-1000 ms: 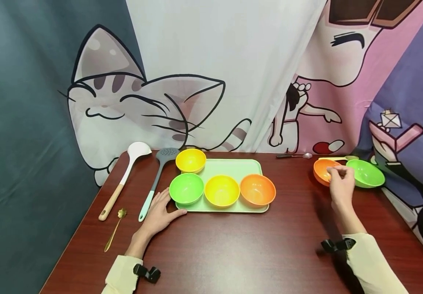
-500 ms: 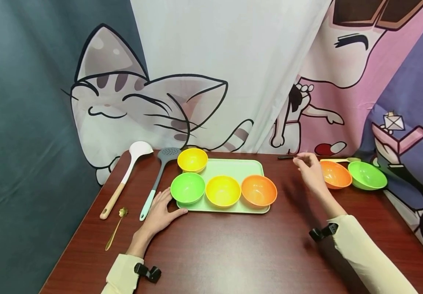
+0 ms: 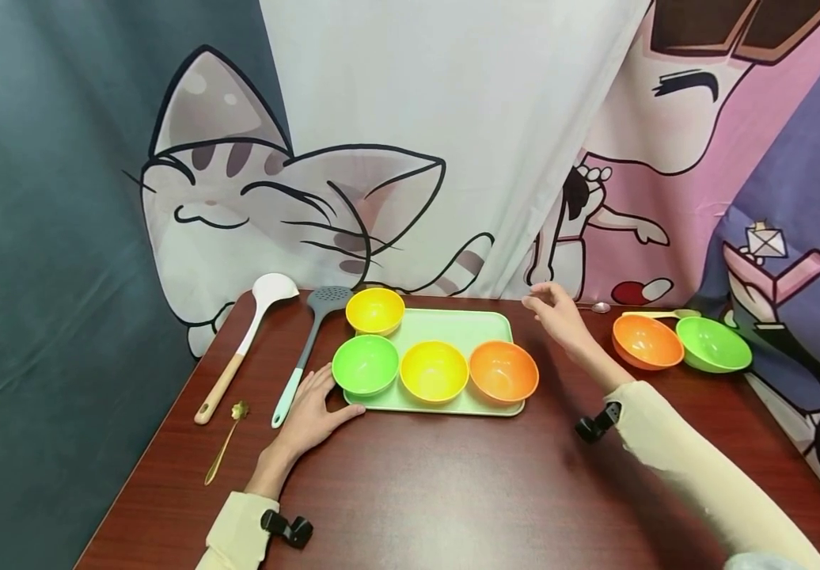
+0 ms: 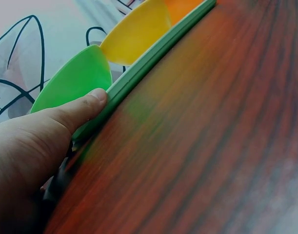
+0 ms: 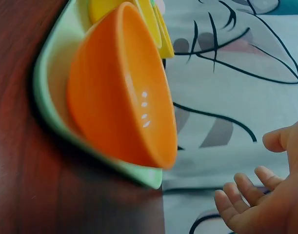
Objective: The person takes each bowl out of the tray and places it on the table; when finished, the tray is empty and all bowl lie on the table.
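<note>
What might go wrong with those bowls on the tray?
The left hand, thumb at the edge of the tray, might nudge it and shift the bowls. The right hand, raised near the tray's back right corner, could knock the tray's orange bowl if it swings in low. And the front yellow bowl sits close between that bowl and the green one, so one bump might push its neighbour.

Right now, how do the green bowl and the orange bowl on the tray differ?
The green bowl stands at the left end of the pale green tray, the orange bowl at the right end. The left hand lies beside the green bowl; the right hand is in the air, apart from the orange bowl. Both bowls are round, upright and look empty.
</note>
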Demonstrator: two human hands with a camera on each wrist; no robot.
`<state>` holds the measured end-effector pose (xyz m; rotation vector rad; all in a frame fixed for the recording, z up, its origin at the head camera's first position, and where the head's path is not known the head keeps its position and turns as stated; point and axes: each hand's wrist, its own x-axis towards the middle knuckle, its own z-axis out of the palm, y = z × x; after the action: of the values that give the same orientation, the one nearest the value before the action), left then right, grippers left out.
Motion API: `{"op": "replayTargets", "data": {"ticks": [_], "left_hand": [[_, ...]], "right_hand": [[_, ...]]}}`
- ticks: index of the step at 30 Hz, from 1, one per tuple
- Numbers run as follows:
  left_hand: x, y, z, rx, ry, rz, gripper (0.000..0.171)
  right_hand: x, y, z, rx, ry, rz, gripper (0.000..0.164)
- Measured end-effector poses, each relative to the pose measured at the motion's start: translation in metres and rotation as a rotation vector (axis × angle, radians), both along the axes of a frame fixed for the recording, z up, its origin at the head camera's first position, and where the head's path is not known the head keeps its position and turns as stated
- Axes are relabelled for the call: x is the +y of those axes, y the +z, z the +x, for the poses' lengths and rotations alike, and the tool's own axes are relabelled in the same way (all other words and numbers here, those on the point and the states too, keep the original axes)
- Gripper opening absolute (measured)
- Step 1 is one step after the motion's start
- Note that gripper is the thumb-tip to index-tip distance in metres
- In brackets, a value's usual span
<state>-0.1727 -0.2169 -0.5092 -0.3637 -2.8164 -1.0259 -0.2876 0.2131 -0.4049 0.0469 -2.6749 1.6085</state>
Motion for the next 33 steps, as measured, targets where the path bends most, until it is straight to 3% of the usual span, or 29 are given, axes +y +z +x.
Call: {"op": "replayTargets", "data": {"ticks": [11,24,33], "left_hand": [[-0.001,0.002,-0.001,-0.006,-0.003,-0.007,0.085],[0.003,-0.003,0.001,-0.021,-0.005,0.021,0.084],[0.0,0.002,0.0,-0.016,0.012,0.015,0.083]], "right_hand": [[-0.052,0.011,-0.028,-0.14,0.174,-0.024,0.05],[-0.115,0.017,-0.044,-0.164,0.254,-0.001,0.044],[-0.146,0.016,-0.055,-0.18,0.292,-0.025,0.038]]}}
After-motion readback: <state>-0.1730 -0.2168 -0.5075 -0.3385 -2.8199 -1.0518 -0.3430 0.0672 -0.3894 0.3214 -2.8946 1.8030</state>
